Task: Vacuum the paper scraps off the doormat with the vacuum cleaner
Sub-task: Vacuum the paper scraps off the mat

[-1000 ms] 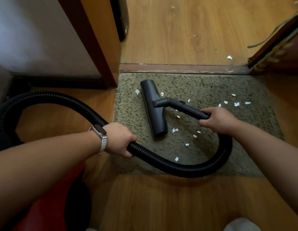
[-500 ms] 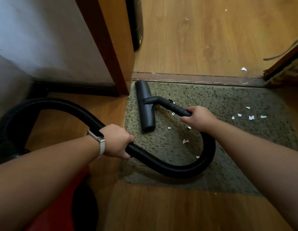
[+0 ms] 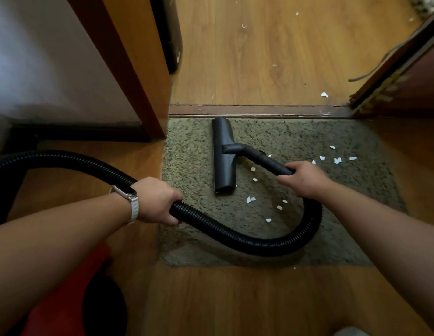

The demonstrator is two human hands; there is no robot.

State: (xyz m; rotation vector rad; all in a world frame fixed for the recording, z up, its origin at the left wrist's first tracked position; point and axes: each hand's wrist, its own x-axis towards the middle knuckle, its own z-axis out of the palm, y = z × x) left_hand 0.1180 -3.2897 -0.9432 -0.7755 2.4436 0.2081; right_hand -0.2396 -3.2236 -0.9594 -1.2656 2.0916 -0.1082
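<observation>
The right hand (image 3: pixel 305 179) grips the wand to steer the nozzle (image 3: pixel 223 156) across the doormat (image 3: pixel 186 161), where paper scraps (image 3: pixel 250 199) remain, while the left hand (image 3: pixel 157 200) clasps the hose (image 3: pixel 235 235), likely managing slack.

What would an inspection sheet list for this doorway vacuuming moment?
Surface: shaggy olive-green doormat on brown wood-look floor.
Job's things: black flat vacuum floor head lies on the doormat's left part; small white paper scraps remain right of it; black ribbed hose loops across the doormat.
Clutter: stray white scraps on the floor beyond the dark threshold strip.
Hands: left hand grips the hose; right hand grips the black rigid tube behind the head.
Cables: thin dark cord beside the door, upper right.
Surroundings: orange-brown wooden door frame; red vacuum body lower left.
</observation>
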